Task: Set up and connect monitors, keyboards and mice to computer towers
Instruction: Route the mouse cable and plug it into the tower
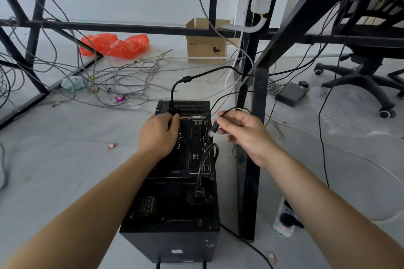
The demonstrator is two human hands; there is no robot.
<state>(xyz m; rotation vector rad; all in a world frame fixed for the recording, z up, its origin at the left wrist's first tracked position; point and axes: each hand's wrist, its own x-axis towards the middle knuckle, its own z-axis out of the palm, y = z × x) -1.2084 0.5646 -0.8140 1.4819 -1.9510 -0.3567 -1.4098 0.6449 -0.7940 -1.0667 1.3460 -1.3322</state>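
We have the tower (175,203) lying on the floor (65,170), with its rear panel (194,157) turned up towards us. Our left hand (158,135) is at the panel's ten o'clock corner, its fingers (174,121) curled round the plug of the thick black cable (187,78) where it meets the card slots. Our right hand (242,133) hovers just off the panel at two o'clock. Its thumb and forefinger pinch a USB plug (213,130), metal end aimed at the ports, and the thin lead loops back over the knuckles. To seat it well, we judge that we should brace the case with the left hand and pick a free socket on the port strip. We should match the plug's flat side to the socket before pressing, then push straight down without rocking; if it resists, we flip it rather than force it. The slack should stay clear of the power cord (200,194), which arches over the panel at five o'clock. The floor is dusty grey, with a tangle of grey wires (122,81) at eleven o'clock, an orange plastic bag (113,45) beyond them, and a cardboard box (206,43) at twelve. A black table leg (249,159) stands just beside the tower at three o'clock, a power strip (284,218) lies at four, and an office chair (367,72) waits at two.
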